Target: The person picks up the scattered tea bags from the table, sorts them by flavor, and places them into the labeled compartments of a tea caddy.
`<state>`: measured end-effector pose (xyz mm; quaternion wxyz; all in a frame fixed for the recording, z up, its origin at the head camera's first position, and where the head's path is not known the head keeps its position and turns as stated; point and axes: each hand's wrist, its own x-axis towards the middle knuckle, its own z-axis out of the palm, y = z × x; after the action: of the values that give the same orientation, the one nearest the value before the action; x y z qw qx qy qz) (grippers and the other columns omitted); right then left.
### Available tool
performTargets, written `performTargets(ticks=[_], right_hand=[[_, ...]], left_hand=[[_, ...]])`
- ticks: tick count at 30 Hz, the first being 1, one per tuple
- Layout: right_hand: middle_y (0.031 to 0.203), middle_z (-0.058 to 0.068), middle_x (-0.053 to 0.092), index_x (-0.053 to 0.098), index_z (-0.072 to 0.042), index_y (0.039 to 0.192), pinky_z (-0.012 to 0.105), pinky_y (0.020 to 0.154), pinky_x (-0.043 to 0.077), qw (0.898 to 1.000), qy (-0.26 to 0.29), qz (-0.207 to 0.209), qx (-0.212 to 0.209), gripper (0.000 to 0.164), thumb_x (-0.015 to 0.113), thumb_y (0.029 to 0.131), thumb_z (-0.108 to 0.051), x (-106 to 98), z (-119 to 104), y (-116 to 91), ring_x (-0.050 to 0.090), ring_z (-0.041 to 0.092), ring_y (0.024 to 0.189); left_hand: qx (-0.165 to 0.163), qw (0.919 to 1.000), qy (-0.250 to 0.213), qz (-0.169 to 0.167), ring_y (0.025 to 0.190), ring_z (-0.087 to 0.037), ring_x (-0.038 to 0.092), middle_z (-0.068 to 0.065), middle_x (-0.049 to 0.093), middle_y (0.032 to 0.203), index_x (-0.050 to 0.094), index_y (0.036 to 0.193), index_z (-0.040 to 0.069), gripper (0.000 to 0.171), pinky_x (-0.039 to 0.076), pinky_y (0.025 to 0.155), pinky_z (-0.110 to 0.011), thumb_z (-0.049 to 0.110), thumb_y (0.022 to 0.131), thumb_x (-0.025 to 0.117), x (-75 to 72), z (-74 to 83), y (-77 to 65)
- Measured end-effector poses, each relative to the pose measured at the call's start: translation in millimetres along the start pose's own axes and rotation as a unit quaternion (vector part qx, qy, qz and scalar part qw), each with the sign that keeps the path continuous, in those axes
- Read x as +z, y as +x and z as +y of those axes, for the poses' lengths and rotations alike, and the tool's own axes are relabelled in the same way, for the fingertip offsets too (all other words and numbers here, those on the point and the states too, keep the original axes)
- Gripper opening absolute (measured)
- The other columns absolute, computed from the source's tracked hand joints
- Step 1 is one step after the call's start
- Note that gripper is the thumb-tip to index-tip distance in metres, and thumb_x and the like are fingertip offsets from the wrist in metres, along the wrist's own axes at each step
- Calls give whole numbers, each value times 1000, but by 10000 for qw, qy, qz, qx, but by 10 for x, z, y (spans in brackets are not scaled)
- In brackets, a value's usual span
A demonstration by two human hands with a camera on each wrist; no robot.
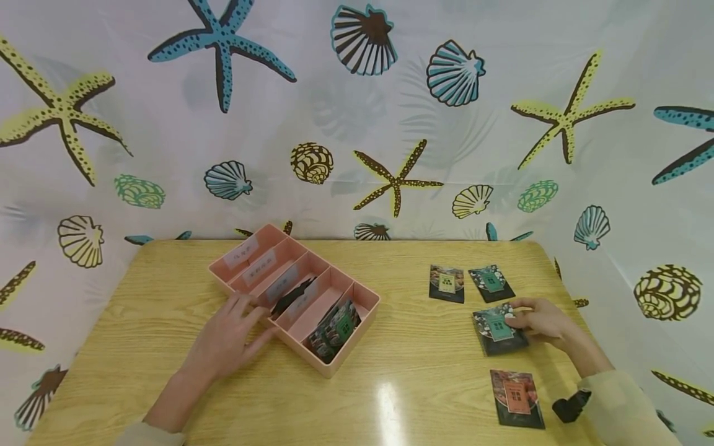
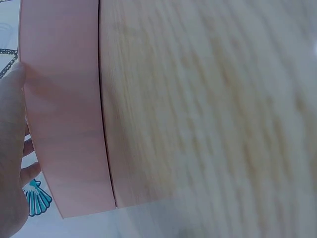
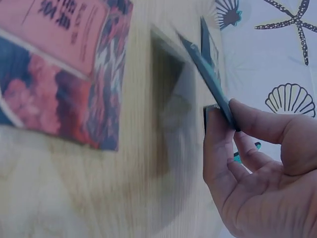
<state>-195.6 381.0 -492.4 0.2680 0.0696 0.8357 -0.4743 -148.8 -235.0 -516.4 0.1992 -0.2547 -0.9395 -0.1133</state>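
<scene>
A pink divided box (image 1: 329, 370) stands angled on the table, with white labels on several of its dividers. My left hand (image 1: 229, 334) rests on its near long rim; in the left wrist view, the outer wall (image 2: 67, 124) shows beside the thumb. Dark packets (image 1: 292, 297) stand in a middle compartment, and green-labelled packets (image 1: 336, 331) lean near the right end. With thumb and fingers, my right hand (image 1: 543, 322) pinches a green-labelled tea packet (image 1: 498, 331). That packet appears edge-on and tilted (image 3: 210, 79) in the right wrist view.
A red-labelled black tea packet (image 1: 515, 399) lies nearest the right hand's wrist. Farther back are a yellow-labelled packet (image 1: 447, 284) and another green-labelled packet (image 1: 491, 282). Behind the wooden table (image 1: 413, 353) hangs a cloth (image 1: 268, 124) printed with shells and starfish.
</scene>
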Motion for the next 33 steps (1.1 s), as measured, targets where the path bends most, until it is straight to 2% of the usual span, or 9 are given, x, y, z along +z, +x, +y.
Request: performTargets(ticks=[3, 6, 11, 13, 16, 20, 25, 28, 33], right_hand=[[137, 33, 55, 30, 9, 157, 36, 82, 58, 9999, 35, -117, 8, 70, 65, 105, -22, 23, -61, -10, 68, 26, 99], [165, 43, 21, 24, 9, 160, 40, 94, 59, 9996, 119, -269, 0, 75, 64, 106, -24, 57, -128, -13, 59, 40, 132], [169, 41, 7, 22, 6, 161, 32, 77, 53, 9978, 488, -453, -30, 76, 65, 105, -23, 132, -238, 7, 63, 18, 110], [170, 41, 4, 22, 6, 160, 33, 79, 54, 9967, 616, -525, -91, 74, 65, 106, -22, 167, -280, 18, 64, 24, 119], [171, 39, 0, 20, 7, 160, 47, 103, 56, 9951, 743, -626, -191, 74, 63, 106, -20, 227, -334, 41, 39, 45, 154], [172, 36, -5, 12, 7, 162, 71, 124, 29, 9909, 1046, -809, -252, 77, 60, 107, -15, 318, -409, 91, 7, 52, 162], [173, 33, -8, 9, 7, 163, 74, 126, 20, 9866, 1243, -1001, -346, 83, 63, 106, -18, 411, -536, 157, -1, 50, 163], [173, 33, -8, 10, 6, 163, 67, 123, 35, 9853, 1245, -1093, -415, 82, 63, 107, -20, 464, -618, 199, 0, 50, 163], [174, 32, -7, 21, 4, 160, 37, 88, 51, 9835, 1340, -1099, -514, 71, 62, 107, -17, 597, -755, 254, 8, 47, 164]], left_hand=[[-26, 10000, -25, -24, 104, -27, 59, -9, 62, 109, 72, 106, 11, 32, 59, 91, -49, 34, 88, 85, 3, 3, -7], [-38, 10000, -22, -24, 105, -28, 59, -10, 62, 110, 72, 106, 11, 32, 59, 91, -50, 35, 88, 84, 8, 1, -8], [-35, 10000, -1, 0, 105, -28, 60, -10, 62, 110, 72, 106, 11, 32, 59, 91, -50, 35, 88, 84, 16, -2, -11], [-29, 10000, 2, 10, 105, -28, 60, -9, 62, 110, 72, 106, 11, 32, 59, 91, -50, 35, 88, 84, 19, -3, -11], [-17, 10000, 4, 30, 104, -28, 60, -9, 62, 110, 72, 105, 11, 32, 59, 91, -49, 35, 88, 84, 19, -4, -12], [-28, 10000, 3, 18, 104, -27, 60, -9, 62, 109, 72, 105, 11, 32, 59, 91, -49, 36, 88, 84, 7, 2, -14], [-19, 10000, 11, -7, 103, -28, 60, -10, 62, 109, 72, 106, 11, 32, 59, 90, -48, 34, 88, 84, 5, 5, -13], [-2, 10000, 9, 8, 103, -28, 60, -10, 62, 109, 72, 106, 11, 31, 59, 89, -49, 33, 88, 84, 9, 7, -8], [-14, 10000, 9, -4, 103, -28, 61, -10, 63, 110, 72, 106, 11, 30, 60, 90, -49, 33, 89, 84, 14, 6, -6]])
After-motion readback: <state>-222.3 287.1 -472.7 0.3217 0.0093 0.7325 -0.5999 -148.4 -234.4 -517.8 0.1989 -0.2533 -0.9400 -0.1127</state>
